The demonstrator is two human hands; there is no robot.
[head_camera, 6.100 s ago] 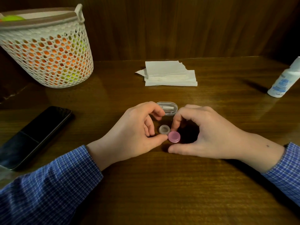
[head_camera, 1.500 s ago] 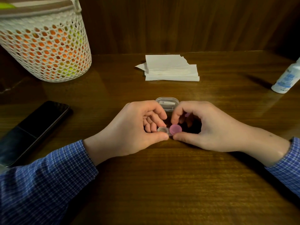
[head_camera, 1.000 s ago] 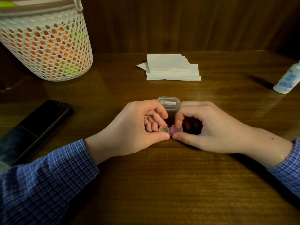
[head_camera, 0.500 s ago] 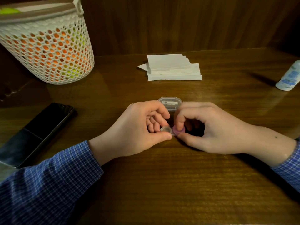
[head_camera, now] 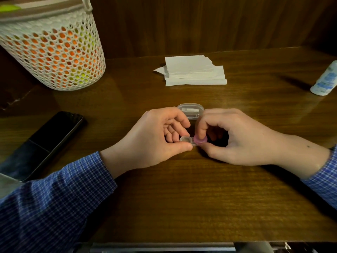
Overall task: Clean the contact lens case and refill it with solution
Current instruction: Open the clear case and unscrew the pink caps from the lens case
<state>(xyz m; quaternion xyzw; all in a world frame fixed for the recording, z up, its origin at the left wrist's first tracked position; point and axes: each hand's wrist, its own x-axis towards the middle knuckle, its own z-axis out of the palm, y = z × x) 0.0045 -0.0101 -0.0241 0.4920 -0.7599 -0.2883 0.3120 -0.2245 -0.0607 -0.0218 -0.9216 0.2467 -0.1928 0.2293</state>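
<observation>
- Surface: dark glossy wood table (head_camera: 182,198), grain running side to side. Wood-panel wall behind. Dim, warm light.
- My left hand (head_camera: 155,137) rests on the table, fingers curled, thumb and forefinger pinching the open clear well of the contact lens case (head_camera: 186,139).
- My right hand (head_camera: 235,136) rests just beside it, forefinger and thumb pinching the pink cap (head_camera: 200,140) on the case's other well. Fingertips of both hands nearly touch over the case.
- Just beyond my fingertips: a clear plastic box (head_camera: 190,110) with something white inside; can't tell what.
- Further beyond: stack of white tissues (head_camera: 195,72), top sheet torn at the corner.
- Far right of my right hand: solution bottle (head_camera: 324,81), white with a blue label, cut off by the frame edge; label unreadable.
- Left of my left hand: black phone (head_camera: 47,141), screen dark, near end cut off.
- Far left and beyond: white mesh basket (head_camera: 52,50), orange and yellow-green contents showing through the holes; blurred, can't identify them.
- Case's middle bridge and most of its underside hidden by my fingers. Can't tell if the open well holds liquid.
- Blue check sleeves (head_camera: 54,198) cover both wrists.
</observation>
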